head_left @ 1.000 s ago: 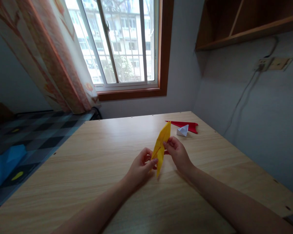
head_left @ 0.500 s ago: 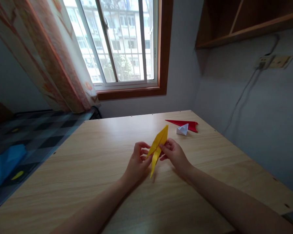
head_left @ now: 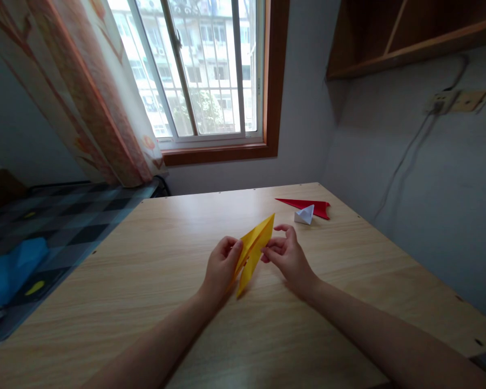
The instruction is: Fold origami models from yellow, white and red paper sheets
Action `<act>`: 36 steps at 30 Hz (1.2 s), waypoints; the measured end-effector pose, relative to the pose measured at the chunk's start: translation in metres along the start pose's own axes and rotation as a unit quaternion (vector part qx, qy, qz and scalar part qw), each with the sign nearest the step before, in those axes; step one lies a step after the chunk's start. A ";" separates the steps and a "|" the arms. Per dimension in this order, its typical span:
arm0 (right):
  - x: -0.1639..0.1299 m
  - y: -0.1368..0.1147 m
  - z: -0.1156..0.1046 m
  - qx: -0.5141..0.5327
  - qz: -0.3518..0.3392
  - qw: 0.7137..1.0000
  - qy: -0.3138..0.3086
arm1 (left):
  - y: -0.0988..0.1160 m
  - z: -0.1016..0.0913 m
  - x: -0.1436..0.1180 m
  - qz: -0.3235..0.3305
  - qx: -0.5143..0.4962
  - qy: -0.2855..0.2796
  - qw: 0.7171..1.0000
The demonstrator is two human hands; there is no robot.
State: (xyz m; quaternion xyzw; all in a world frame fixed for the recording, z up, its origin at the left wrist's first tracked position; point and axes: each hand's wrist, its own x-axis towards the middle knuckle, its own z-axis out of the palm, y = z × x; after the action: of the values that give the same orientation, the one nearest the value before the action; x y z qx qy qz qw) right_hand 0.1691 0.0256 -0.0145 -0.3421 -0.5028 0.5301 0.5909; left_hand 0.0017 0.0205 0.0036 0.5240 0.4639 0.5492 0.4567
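A folded yellow paper [head_left: 256, 247] is held above the wooden table [head_left: 157, 302], its pointed top tilted up to the right and two narrow points hanging down. My left hand [head_left: 222, 263] grips its left edge, thumb on the near face and fingers behind. On the other side, my right hand [head_left: 288, 254] pinches the right edge between thumb and fingers, with the index finger raised and bent. The fingertips behind the paper are partly hidden.
Toward the back right of the table lie a red folded paper [head_left: 321, 209] and a small white paper boat [head_left: 305, 215]. A blue folded paper [head_left: 16, 270] rests on the checked cloth [head_left: 93, 208] at left. A wooden shelf [head_left: 421, 40] overhangs the right wall.
The yellow paper has turned and its layers have spread apart more. My left thumb has moved up onto its near face. My right index finger has lifted off the paper.
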 end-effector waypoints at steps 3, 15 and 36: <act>-0.001 -0.002 -0.001 -0.036 -0.029 0.999 -0.025 | 0.003 0.000 -0.001 -0.027 -0.018 0.013 0.999; 0.001 0.002 -0.005 -0.099 -0.025 0.990 -0.094 | 0.008 0.003 -0.006 -0.081 -0.103 0.015 0.991; 0.000 0.000 -0.007 -0.094 -0.033 0.991 -0.087 | 0.010 0.004 -0.009 -0.105 -0.201 -0.052 0.972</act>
State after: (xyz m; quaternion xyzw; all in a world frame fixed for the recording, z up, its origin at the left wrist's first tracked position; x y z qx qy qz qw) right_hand 0.1758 0.0267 -0.0161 -0.3318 -0.6114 0.4882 0.5270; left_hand 0.0062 0.0105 0.0117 0.3977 0.3715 0.5523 0.6315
